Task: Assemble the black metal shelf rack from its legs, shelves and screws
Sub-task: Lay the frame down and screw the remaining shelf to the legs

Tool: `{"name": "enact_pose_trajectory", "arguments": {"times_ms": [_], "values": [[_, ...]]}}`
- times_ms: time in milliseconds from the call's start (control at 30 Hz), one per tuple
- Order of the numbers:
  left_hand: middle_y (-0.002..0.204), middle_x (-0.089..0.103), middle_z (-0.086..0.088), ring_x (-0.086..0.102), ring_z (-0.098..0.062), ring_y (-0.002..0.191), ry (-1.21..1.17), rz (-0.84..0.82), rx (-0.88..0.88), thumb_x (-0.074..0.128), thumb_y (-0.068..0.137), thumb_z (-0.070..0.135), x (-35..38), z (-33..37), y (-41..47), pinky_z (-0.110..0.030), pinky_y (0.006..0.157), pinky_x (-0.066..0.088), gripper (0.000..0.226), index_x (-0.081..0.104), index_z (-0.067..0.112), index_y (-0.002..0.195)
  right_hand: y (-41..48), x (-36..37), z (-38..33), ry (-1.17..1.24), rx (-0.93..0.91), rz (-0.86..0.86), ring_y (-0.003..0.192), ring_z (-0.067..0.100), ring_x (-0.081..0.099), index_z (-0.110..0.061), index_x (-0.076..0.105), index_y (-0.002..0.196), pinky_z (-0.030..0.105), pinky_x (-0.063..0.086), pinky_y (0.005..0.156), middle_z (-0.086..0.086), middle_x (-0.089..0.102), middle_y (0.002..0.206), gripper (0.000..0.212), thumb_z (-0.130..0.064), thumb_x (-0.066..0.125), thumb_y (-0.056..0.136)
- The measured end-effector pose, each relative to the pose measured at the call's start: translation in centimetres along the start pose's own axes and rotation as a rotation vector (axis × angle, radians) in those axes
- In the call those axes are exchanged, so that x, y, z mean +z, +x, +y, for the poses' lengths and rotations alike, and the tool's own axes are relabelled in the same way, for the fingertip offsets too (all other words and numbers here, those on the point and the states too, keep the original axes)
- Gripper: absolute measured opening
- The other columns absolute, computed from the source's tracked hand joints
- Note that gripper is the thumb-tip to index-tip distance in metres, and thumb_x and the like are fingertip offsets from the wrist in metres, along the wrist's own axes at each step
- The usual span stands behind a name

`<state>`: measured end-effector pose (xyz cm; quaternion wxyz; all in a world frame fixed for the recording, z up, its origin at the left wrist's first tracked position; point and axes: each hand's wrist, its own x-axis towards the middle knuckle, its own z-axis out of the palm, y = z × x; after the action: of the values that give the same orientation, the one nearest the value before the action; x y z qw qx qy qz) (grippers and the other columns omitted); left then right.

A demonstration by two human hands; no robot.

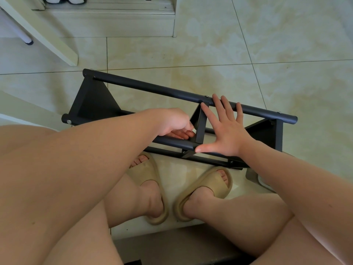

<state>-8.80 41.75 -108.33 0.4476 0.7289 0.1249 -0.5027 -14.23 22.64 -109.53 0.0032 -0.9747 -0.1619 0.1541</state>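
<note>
1. The left hand [174,124] is tucked in where the middle shelf [200,121] meets the near leg [172,143]. Its fingers are curled down against that corner. They may be pinching a screw or just steadying the joint, and I cannot tell which because the knuckles hide it.
2. The right hand [227,132] is spread wide and flat and grips nothing. Its fingertips rest on the far leg [152,87] and its thumb lies along the near leg, bracing the frame just beside the middle shelf.
3. The black rack lies on its side on the tiled floor [210,54], right in front of the person's slippers [150,175]. The two long legs run left to right. The left end shelf [93,100], the middle shelf and the right end shelf [265,129] stand between them.
4. Screw heads [206,96] show along the far leg at each shelf, so that side looks fastened.
5. My read is that the step in hand is fixing the middle shelf to the near leg, and the build is well along.
6. The next move calls for the hole in the shelf to line up with the hole in the leg. The right hand should hold the frame square while the left seats and turns the fastener.
7. A white furniture leg [47,35] slants across the upper left, well apart from the rack.
</note>
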Motion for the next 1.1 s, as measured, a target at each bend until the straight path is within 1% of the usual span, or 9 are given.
{"name": "enact_pose_trajectory", "arguments": {"times_ms": [167,300,433,500,633,733,867,967,1100], "values": [[0.067,0.075,0.007,0.071,-0.008,0.072,0.066,0.007,0.007,0.052,0.102,0.014,-0.2,0.0,-0.1,-0.022,0.067,0.056,0.015,0.062,0.019,0.091,0.1,0.1,0.0,-0.001,0.001,0.002,0.152,0.031,-0.025,-0.037,-0.017,0.158,0.06,-0.021,0.115,0.006,-0.027,0.166,0.131,-0.109,0.018,0.055],[0.07,0.075,0.009,0.072,-0.008,0.078,0.142,-0.018,0.028,0.054,0.101,0.015,-0.3,-0.2,0.2,-0.026,0.084,0.057,0.015,0.064,0.022,0.092,0.1,0.2,0.1,0.003,0.0,0.014,0.153,0.031,-0.023,-0.036,-0.016,0.158,0.061,-0.019,0.116,0.007,-0.025,0.166,0.131,-0.109,0.018,0.055],[0.069,0.075,0.012,0.071,-0.005,0.074,0.24,-0.017,0.055,0.055,0.101,0.015,-0.4,-0.3,0.1,-0.025,0.081,0.054,0.018,0.065,0.026,0.089,0.1,0.3,0.1,0.001,0.001,0.012,0.153,0.031,-0.023,-0.036,-0.014,0.159,0.061,-0.019,0.117,0.006,-0.025,0.166,0.131,-0.109,0.019,0.055],[0.07,0.075,0.012,0.069,-0.011,0.083,0.31,-0.018,0.067,0.056,0.101,0.017,-0.4,-0.3,-0.1,-0.029,0.088,0.052,0.02,0.066,0.028,0.087,0.1,0.3,0.1,0.001,0.001,0.009,0.153,0.031,-0.023,-0.036,-0.014,0.159,0.06,-0.02,0.116,0.006,-0.026,0.166,0.131,-0.109,0.019,0.055],[0.095,0.069,0.001,0.062,-0.023,0.1,0.478,-0.011,0.098,0.057,0.1,0.02,-0.3,-0.2,-0.7,-0.035,0.096,0.046,0.022,0.068,0.03,0.083,0.1,0.3,0.1,0.004,0.003,0.009,0.153,0.031,-0.023,-0.036,-0.014,0.159,0.06,-0.02,0.116,0.006,-0.026,0.166,0.131,-0.109,0.019,0.055],[0.102,0.065,0.001,0.058,-0.023,0.101,0.534,-0.005,0.118,0.058,0.099,0.019,-0.3,-0.1,-1.2,-0.034,0.093,0.044,0.014,0.069,0.027,0.096,0.1,0.3,0.1,0.001,0.001,0.013,0.153,0.031,-0.023,-0.036,-0.014,0.159,0.06,-0.019,0.116,0.006,-0.026,0.166,0.131,-0.109,0.019,0.055],[0.12,0.062,-0.001,0.054,-0.025,0.115,0.586,-0.009,0.127,0.059,0.099,0.019,-0.4,0.0,-1.5,-0.039,0.108,0.04,0.028,0.066,0.02,0.126,0.1,0.3,0.1,0.002,0.002,0.014,0.153,0.032,-0.022,-0.036,-0.014,0.159,0.06,-0.019,0.116,0.006,-0.025,0.166,0.131,-0.109,0.019,0.055],[0.131,0.059,-0.001,0.051,-0.025,0.121,0.617,-0.022,0.127,0.059,0.099,0.02,-0.4,0.0,-1.6,-0.041,0.111,0.037,0.032,0.064,0.02,0.131,0.1,0.3,0.1,0.006,-0.001,0.017,0.153,0.032,-0.022,-0.036,-0.014,0.159,0.061,-0.019,0.117,0.006,-0.025,0.166,0.131,-0.109,0.018,0.055],[0.134,0.058,-0.001,0.05,-0.025,0.122,0.655,-0.058,0.122,0.057,0.099,0.021,-0.3,0.1,-1.5,-0.04,0.11,0.037,0.033,0.064,0.021,0.132,0.1,0.3,0.1,0.002,0.0,0.014,0.153,0.032,-0.022,-0.035,-0.014,0.159,0.062,-0.018,0.117,0.006,-0.025,0.166,0.131,-0.108,0.019,0.056]]}}
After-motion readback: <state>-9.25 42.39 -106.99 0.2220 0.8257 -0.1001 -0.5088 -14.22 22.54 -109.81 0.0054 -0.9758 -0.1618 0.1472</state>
